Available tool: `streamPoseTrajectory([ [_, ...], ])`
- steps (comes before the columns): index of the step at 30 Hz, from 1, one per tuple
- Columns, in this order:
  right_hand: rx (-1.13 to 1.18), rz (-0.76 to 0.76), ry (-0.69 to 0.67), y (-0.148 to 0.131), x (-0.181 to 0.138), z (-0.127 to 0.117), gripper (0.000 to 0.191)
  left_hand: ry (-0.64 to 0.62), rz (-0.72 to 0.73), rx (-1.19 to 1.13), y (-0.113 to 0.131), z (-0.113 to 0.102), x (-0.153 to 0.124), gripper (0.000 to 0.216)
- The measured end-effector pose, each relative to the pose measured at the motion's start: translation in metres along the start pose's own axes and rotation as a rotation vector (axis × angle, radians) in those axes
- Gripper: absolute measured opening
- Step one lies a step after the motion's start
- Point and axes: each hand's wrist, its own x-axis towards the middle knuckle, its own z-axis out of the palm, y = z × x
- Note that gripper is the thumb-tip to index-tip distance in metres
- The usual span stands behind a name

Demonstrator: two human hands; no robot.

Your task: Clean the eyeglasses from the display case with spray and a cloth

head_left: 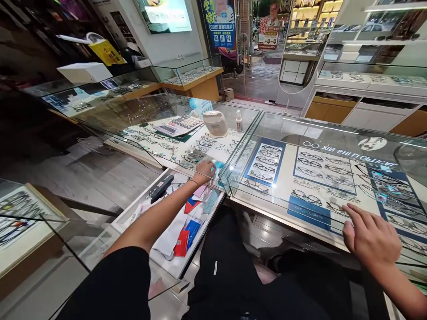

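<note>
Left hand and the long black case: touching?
Apart. The head view shows a clear gap between the left hand and the long black case.

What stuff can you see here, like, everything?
Display cases: several, clear, all around
Eyeglasses: many, mostly dark, inside cases
Calculator: one, pale, atop left front case
Device: one, white, beside calculator
Bottle: one, white, right of device
Drawer: one, white, open, lower centre
Long case: one, black, in drawer
Packets: several, red, blue, in drawer
Box: one, white, upper left
Bag: one, yellow, by box
Screen: one, pale, upper left wall
Posters: two, blue, red, back
Left hand: one, bare, left front case edge
Right hand: one, bare, over right front case
</note>
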Motion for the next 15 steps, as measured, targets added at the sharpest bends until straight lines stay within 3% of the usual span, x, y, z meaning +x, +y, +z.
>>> streamPoseTrajectory([
  [8, -0.030, 0.000, -0.038, 0.003, -0.009, 0.002, 0.066, 0.237, 0.153, 0.015, 0.026, 0.025, 0.106, 0.027],
  [15, 0.008, 0.030, -0.089, -0.001, -0.009, -0.003, 0.068, 0.191, 0.264, 0.091, 0.029, 0.032, 0.171, 0.019],
])
